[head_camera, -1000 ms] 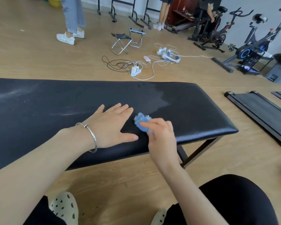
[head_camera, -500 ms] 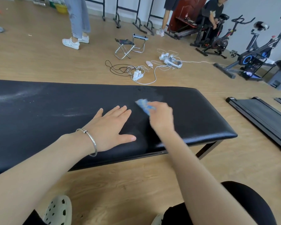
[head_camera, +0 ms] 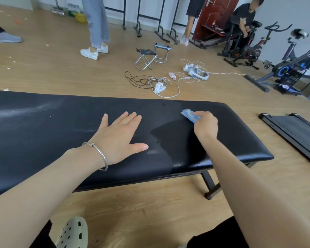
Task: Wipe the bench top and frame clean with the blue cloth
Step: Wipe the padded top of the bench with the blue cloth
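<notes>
While the right hand (head_camera: 206, 125) grips the blue cloth (head_camera: 191, 116) on the desk (head_camera: 43, 136), the left hand (head_camera: 120, 138) lies flat, released. Overlap firm strokes toward the dusty streak (head_camera: 21, 110).

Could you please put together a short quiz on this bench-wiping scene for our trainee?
1. True or false: the left hand lies flat on the black bench top.
2. Which hand holds the blue cloth? A) left hand B) right hand
3. Fill in: the pale dust streak lies toward the bench top's ____ end, by the person's own sides.
Key: 1 true; 2 B; 3 left.
</notes>
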